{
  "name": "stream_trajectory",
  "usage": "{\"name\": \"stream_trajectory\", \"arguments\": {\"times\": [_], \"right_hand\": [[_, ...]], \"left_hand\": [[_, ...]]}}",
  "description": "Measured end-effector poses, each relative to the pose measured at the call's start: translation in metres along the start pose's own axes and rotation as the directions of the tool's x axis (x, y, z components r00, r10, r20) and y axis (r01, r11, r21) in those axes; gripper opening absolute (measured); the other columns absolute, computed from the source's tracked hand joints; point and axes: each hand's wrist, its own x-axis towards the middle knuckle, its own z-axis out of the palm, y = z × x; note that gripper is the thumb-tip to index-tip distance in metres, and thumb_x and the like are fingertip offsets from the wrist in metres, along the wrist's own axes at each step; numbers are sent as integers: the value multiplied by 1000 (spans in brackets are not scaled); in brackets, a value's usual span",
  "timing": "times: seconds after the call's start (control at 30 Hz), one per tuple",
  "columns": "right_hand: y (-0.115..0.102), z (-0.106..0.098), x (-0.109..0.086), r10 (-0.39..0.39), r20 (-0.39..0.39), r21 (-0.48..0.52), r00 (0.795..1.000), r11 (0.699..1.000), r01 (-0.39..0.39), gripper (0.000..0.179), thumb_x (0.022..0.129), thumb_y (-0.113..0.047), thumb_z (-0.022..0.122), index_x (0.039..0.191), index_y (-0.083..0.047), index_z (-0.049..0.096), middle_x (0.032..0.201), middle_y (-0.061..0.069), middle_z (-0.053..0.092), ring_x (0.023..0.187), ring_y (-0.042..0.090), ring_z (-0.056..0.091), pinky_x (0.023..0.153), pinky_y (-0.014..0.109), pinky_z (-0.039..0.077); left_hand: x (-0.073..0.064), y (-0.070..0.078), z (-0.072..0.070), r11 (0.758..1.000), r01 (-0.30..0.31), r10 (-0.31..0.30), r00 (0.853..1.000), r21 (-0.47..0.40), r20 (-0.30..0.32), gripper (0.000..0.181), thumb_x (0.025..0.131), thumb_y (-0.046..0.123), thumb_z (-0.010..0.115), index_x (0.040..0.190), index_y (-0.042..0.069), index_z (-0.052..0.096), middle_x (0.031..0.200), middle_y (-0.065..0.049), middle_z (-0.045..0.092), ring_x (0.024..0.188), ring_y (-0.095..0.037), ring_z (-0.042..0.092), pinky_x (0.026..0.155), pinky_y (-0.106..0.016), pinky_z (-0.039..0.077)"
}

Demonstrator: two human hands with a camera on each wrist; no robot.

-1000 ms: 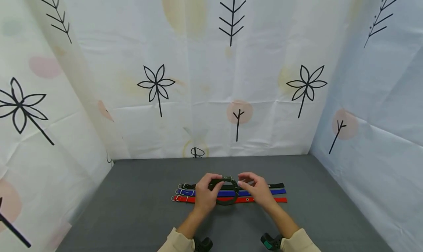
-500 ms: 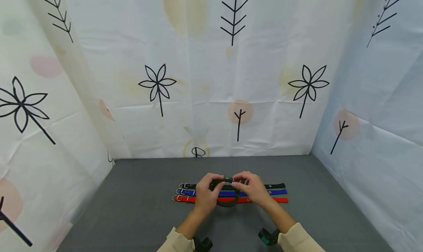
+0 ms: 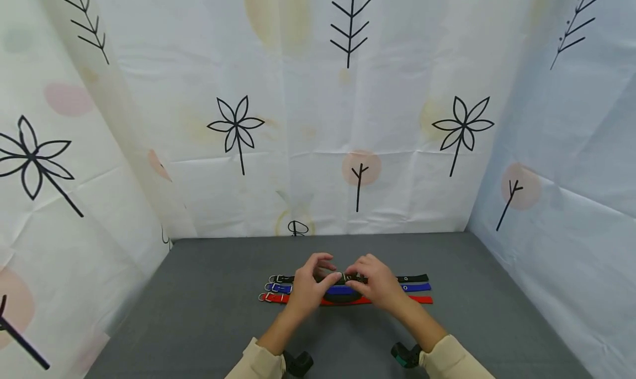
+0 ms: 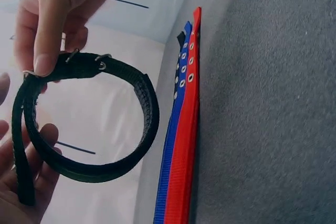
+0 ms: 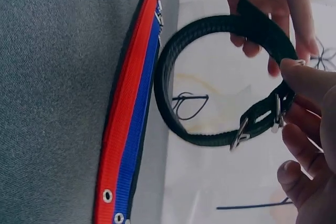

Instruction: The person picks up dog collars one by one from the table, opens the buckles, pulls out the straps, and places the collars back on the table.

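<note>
A dark green dog collar (image 3: 343, 298), bent into a ring, is held up over the other collars. My right hand (image 3: 380, 282) pinches it at the metal buckle (image 5: 278, 111), thumb in front. The left hand (image 3: 305, 291) has its thumb and fingers spread apart. In the left wrist view its fingers (image 4: 47, 135) lie behind the collar's loose tail (image 4: 23, 177), and no pinch shows. A D-ring (image 5: 240, 135) sits beside the buckle. Behind the ring, a black collar (image 3: 417, 278), a blue collar (image 3: 417, 287) and a red collar (image 3: 422, 299) lie flat.
The three flat collars lie parallel across the grey table (image 3: 199, 313), metal ends left, eyelet ends right. Patterned white cloth (image 3: 298, 92) hangs at the back and both sides. A dark device (image 3: 298, 363) is strapped at each wrist.
My left hand has loosened from the collar and its fingers have lifted and spread. The right hand has come inward to the buckle, and the ring now appears tipped flatter.
</note>
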Motion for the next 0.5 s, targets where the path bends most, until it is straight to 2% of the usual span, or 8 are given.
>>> {"name": "stream_trajectory", "arguments": {"times": [0.1,0.17,0.23,0.33,0.4,0.5], "right_hand": [[-5,0,3,-87,-22,-106,996,991,84,24,71,-16,86,89,-12,71,87,-4,61,75,11,48,62,24,44],[-9,0,4,-119,-24,-131,993,985,115,25,70,-15,87,89,-13,71,87,-4,61,76,11,49,63,24,45],[-11,0,4,-124,-18,-121,992,985,121,23,71,-13,87,88,-13,71,87,-4,61,77,11,50,65,24,46],[-13,1,4,-112,-19,-58,994,992,111,21,73,-10,85,89,-13,72,87,-4,60,78,11,51,67,25,47],[-12,2,2,-106,-30,-14,994,994,106,21,74,-9,84,90,-12,71,88,-3,60,78,11,51,66,25,46],[-10,3,-1,-91,-63,41,994,995,94,20,75,-8,82,92,-13,72,89,-4,61,78,10,50,65,24,45]], "left_hand": [[2,-12,1,998,69,-70,996,14,58,40,89,12,71,125,6,54,92,-7,70,76,-22,67,66,-33,53],[3,-19,1,994,104,-107,989,32,103,45,89,18,73,128,9,52,88,-1,69,73,-17,65,65,-30,51],[3,-21,0,991,130,-134,980,37,150,49,89,24,73,130,11,50,85,3,69,70,-13,63,63,-27,49],[3,-20,-1,987,163,-159,965,-2,208,48,90,24,72,131,11,51,83,3,70,68,-14,62,60,-27,47],[3,-10,-5,982,183,-166,958,-48,236,44,91,19,70,129,8,52,83,-2,71,68,-17,62,60,-27,47],[3,5,-10,966,216,-174,948,-140,265,39,92,10,68,127,3,53,84,-11,70,68,-28,62,61,-29,49]]}}
